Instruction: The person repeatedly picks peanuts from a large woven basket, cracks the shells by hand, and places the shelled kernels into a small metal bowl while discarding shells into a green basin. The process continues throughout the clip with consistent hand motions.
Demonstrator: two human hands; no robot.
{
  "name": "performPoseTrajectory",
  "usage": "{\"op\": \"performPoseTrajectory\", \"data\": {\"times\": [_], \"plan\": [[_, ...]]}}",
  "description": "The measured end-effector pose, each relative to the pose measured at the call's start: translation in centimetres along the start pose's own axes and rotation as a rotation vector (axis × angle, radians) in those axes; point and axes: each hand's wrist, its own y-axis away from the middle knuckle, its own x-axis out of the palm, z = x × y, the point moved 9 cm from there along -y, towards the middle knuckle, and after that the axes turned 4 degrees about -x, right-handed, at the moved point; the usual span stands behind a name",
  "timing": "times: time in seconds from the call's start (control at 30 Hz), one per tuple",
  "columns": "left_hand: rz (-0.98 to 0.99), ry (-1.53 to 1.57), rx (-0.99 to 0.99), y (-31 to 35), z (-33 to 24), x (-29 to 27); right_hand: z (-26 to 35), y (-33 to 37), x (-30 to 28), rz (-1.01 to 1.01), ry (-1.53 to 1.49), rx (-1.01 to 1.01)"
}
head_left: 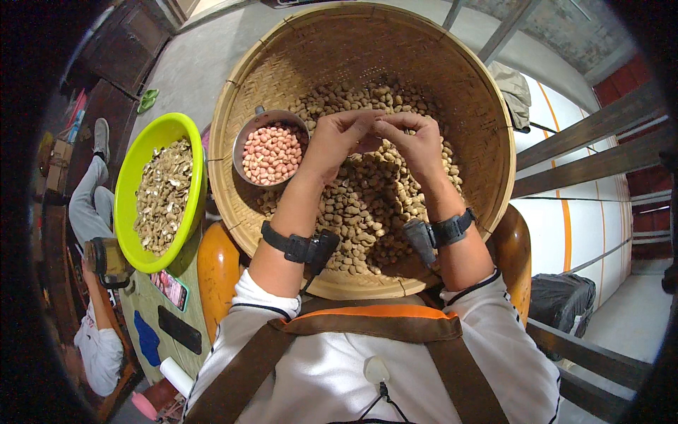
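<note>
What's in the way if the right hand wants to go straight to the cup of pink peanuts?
The left hand: it's between the right hand and the cup. Nothing else visible looks in the way.

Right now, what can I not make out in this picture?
Head view:
What, if anything, the left hand and right hand hold: hidden by their fingers.
Bottom of the metal cup: hidden under pink kernels.
Lower part of the white shirt: cut off by the bottom edge.
</note>
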Motion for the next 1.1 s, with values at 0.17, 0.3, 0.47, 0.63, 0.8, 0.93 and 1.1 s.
{"op": "performPoseTrajectory", "data": {"times": [0.17,0.3,0.47,0.63,0.8,0.93,1.1], "plan": [[-0.021,0.028,-0.073,0.1,0.7,-0.5,-1.3,0.8,0.3,0.041,-0.107,0.231],[-0.141,-0.19,0.055,0.2,-0.3,-0.4,-1.8,1.0,0.7,-0.022,-0.234,0.239],[-0.397,-0.399,0.264,1.0,-1.6,-0.2,-2.9,1.6,1.1,-0.123,-0.258,0.293],[-0.61,-0.639,0.446,2.2,-2.6,0.1,-3.4,2.3,1.8,-0.212,-0.373,0.286],[-0.671,-0.611,0.478,2.6,-2.3,0.0,-4.2,2.8,1.9,-0.314,-0.306,0.303],[-0.584,-0.422,0.497,2.1,-2.0,-0.2,-4.7,2.7,2.6,-0.246,-0.454,0.35],[-0.435,0.084,0.203,0.2,1.1,-1.8,-4.8,2.5,3.6,-0.116,-0.817,0.466]]}}
